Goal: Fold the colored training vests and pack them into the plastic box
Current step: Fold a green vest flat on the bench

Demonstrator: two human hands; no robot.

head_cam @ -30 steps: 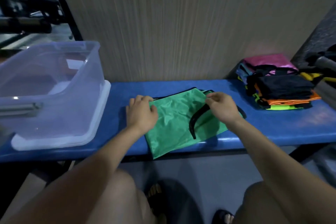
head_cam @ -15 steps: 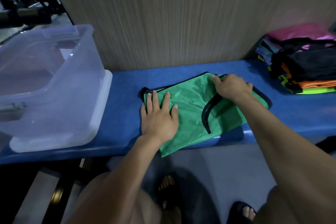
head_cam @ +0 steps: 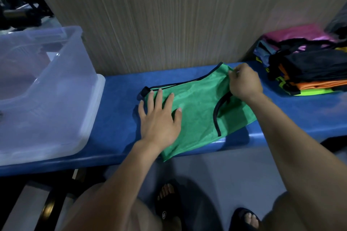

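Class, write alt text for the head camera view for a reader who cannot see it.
A person flattens a green vest on a blue bench, left hand pressing it flat, right hand pinching its far edge. A clear plastic box sits left, a pile of vests right.

Left hand (head_cam: 159, 118) flat; right hand (head_cam: 244, 82) pinching.

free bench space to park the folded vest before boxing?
Bare bench strip between the plastic box and the green vest. Narrow gap between vest and vest pile. Far right is crowded.
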